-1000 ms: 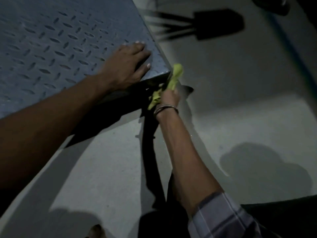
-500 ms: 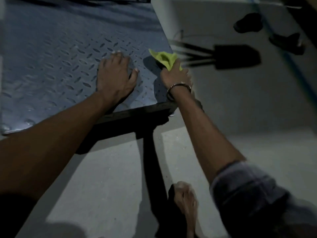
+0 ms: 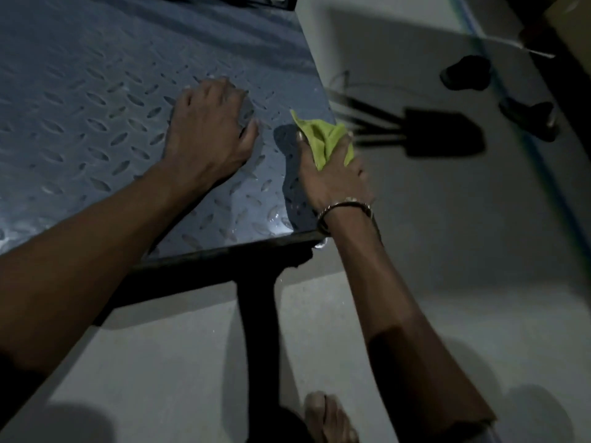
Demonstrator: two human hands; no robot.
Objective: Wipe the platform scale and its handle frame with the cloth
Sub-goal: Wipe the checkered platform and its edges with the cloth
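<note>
Head view: the scale [image 3: 96, 100], a tread-plate platform, lies low on the floor [image 3: 447, 251], its near right corner under the hands. The left hand [image 3: 208, 129] rests flat on the plate, fingers spread, holding nothing. The right hand [image 3: 329, 174] grips the cloth [image 3: 323, 139] bunched at the right edge, just beside the left. Unwiped plate runs away and leftward, so the right hand is nearer that edge. A dark bar at the top, probably the frame [image 3: 281, 1], lies well beyond both hands.
</note>
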